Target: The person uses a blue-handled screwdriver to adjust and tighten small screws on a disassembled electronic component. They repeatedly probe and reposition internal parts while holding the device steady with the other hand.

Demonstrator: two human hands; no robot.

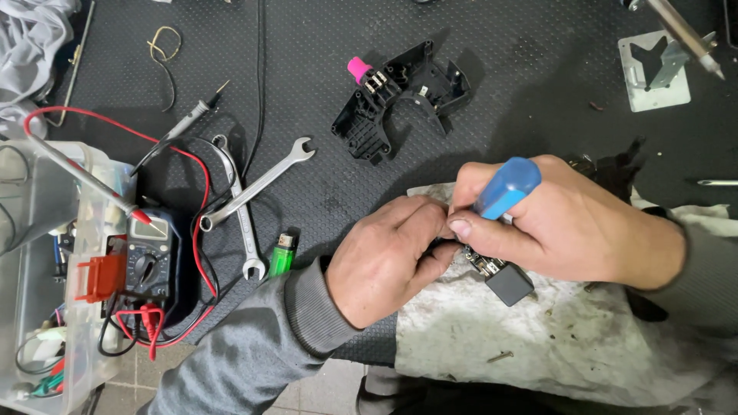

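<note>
Hands meet over a stained white cloth (553, 338): the right hand (569, 223) is wrapped around a blue-handled screwdriver (505, 187), its tip hidden between the fingers. The left hand (388, 257) pinches a small black electrical part (503, 278) that pokes out just below the right thumb. Two spanners (246, 204) and a green lighter (283, 253) lie left of the left hand, a multimeter (146, 257) further left.
</note>
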